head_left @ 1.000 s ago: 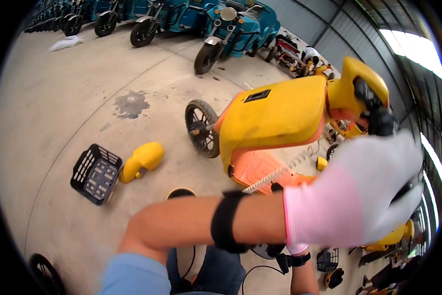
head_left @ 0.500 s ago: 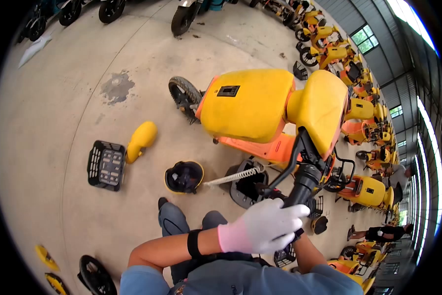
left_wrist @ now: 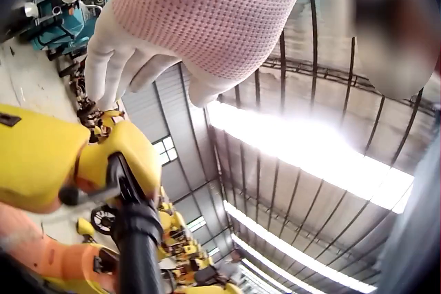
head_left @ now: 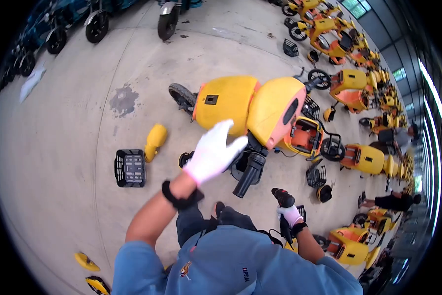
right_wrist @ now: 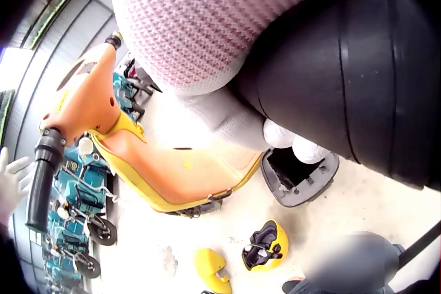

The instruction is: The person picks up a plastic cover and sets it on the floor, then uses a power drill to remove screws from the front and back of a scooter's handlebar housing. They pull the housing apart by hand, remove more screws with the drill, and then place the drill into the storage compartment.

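Note:
My gloved left hand (head_left: 213, 152) is raised with fingers spread over the yellow scooter (head_left: 226, 105), holding nothing. It overlaps the scooter's body, beside the black handlebar grip (head_left: 250, 174) in the head view. In the left wrist view its fingers (left_wrist: 103, 77) hang above the handlebar. Lower right, my gloved right hand (head_left: 290, 215) grips a black power drill (head_left: 282, 197) with its nose pointing up. The drill's dark body (right_wrist: 344, 66) fills much of the right wrist view, with fingers wrapped round it.
A black basket (head_left: 130, 168) and a yellow curved cover (head_left: 155, 142) lie on the concrete floor to the left. A yellow helmet (right_wrist: 267, 246) lies near a grey shell (right_wrist: 300, 180). Rows of yellow scooters (head_left: 361, 158) stand on the right. Teal three-wheelers (right_wrist: 83, 187) line the far side.
My left hand has come off the handlebar grip and moved left, fingers spreading. The scooter's handlebar and front cover have turned. The right hand with the drill now shows clearly at lower right.

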Action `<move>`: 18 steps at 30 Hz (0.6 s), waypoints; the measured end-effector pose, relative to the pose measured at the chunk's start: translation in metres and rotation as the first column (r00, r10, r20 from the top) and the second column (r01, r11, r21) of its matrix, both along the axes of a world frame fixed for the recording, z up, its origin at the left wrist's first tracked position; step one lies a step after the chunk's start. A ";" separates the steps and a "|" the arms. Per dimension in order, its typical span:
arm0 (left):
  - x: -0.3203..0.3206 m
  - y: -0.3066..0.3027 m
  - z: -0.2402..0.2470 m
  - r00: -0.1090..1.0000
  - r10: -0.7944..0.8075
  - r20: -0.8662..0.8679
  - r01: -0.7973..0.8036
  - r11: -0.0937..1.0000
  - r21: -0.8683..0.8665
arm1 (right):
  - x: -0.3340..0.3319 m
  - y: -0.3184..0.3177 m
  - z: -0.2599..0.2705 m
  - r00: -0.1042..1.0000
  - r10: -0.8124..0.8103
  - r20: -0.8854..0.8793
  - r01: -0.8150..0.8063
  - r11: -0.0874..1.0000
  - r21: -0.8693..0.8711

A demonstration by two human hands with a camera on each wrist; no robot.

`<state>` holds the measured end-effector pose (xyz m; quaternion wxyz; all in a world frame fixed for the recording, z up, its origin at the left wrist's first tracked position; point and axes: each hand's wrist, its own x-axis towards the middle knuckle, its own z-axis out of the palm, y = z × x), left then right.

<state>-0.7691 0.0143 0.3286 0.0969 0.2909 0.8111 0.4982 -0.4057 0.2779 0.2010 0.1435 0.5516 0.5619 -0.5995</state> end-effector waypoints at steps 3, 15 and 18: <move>-0.074 0.077 -0.012 0.922 -0.171 0.347 0.161 0.985 0.058 | 0.025 -0.016 0.007 0.990 -0.094 -0.109 0.101 0.993 0.062; -0.091 0.159 -0.004 0.882 -0.194 0.431 0.216 0.976 -0.002 | 0.079 -0.030 -0.015 0.966 -0.217 -0.138 0.242 0.948 0.208; -0.064 0.160 0.023 0.984 -0.173 0.049 0.179 0.911 -0.373 | 0.060 0.017 -0.019 0.968 -0.169 -0.186 0.202 0.963 0.178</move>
